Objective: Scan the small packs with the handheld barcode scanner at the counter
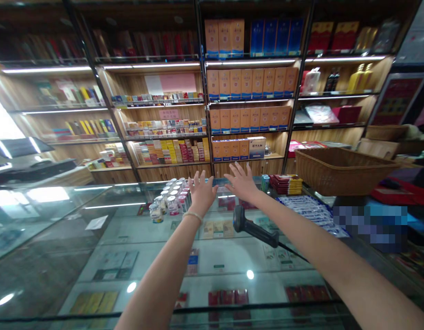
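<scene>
Both arms reach forward over a glass display counter (229, 261). My left hand (202, 195) is open with spread fingers, just right of a group of small round containers (172, 197); whether it touches them is unclear. My right hand (242, 184) has its fingers spread too and holds nothing, left of a small green can (265, 183) and a stack of red and yellow packets (285, 184). Below my right hand, a black handheld scanner (255, 227) lies on the glass, its cable running right under my right forearm.
Blue and white packets (310, 213) lie on the counter's right side, near a brown wicker basket (342, 169). A white paper (96, 222) is at left. Behind the counter stand wooden shelves with orange boxes (251, 83) and small packs. Flat packs show beneath the glass.
</scene>
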{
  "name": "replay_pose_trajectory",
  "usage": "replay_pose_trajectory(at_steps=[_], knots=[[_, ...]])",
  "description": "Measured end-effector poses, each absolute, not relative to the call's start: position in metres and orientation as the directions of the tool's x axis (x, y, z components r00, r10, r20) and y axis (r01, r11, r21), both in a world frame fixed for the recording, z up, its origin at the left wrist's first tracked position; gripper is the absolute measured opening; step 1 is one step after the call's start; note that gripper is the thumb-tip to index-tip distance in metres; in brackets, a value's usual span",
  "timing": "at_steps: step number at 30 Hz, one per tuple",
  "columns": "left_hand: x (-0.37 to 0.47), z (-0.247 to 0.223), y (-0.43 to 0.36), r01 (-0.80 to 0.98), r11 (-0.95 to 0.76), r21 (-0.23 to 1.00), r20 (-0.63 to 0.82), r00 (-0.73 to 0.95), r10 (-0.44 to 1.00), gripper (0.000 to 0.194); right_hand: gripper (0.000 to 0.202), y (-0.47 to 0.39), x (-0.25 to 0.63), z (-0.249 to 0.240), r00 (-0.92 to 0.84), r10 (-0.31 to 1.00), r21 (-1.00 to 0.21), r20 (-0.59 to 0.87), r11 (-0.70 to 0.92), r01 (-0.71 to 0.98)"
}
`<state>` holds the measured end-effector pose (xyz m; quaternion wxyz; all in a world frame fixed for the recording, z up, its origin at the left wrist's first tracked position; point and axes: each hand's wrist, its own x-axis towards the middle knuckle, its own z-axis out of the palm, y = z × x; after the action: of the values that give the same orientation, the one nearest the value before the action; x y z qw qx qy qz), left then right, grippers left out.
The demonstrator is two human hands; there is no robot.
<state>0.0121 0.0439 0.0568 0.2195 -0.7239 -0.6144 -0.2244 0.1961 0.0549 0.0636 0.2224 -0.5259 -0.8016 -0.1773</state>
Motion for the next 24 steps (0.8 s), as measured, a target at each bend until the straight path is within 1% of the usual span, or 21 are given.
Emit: replay_pose_trajectory(at_steps=[3, 7, 10, 17, 24], knots=[[0.026, 0.055, 0.03, 0.985, -0.171, 0.001, 0.622, 0.133, 0.772, 0.044, 0.044, 0.036, 0.216, 0.061, -0.341, 0.746, 0.055, 0.572, 0.38, 0.923], [0.045, 0.053, 0.014, 0.977, -0.206, 0.05, 0.646, 0.126, 0.753, 0.043, 0.039, 0.016, 0.241, 0.053, -0.299, 0.744, 0.019, 0.597, 0.359, 0.933], [0.059, 0.052, 0.004, 0.97, -0.229, 0.08, 0.639, 0.127, 0.759, 0.042, 0.036, 0.003, 0.256, 0.047, -0.27, 0.744, -0.002, 0.611, 0.343, 0.939], [0.088, 0.046, -0.006, 0.957, -0.265, 0.118, 0.649, 0.128, 0.75, 0.041, 0.035, -0.013, 0.28, 0.035, -0.255, 0.732, -0.005, 0.632, 0.332, 0.943], [0.106, 0.044, -0.002, 0.955, -0.272, 0.115, 0.642, 0.137, 0.754, 0.041, 0.036, -0.012, 0.304, 0.033, -0.217, 0.741, -0.02, 0.636, 0.297, 0.955]])
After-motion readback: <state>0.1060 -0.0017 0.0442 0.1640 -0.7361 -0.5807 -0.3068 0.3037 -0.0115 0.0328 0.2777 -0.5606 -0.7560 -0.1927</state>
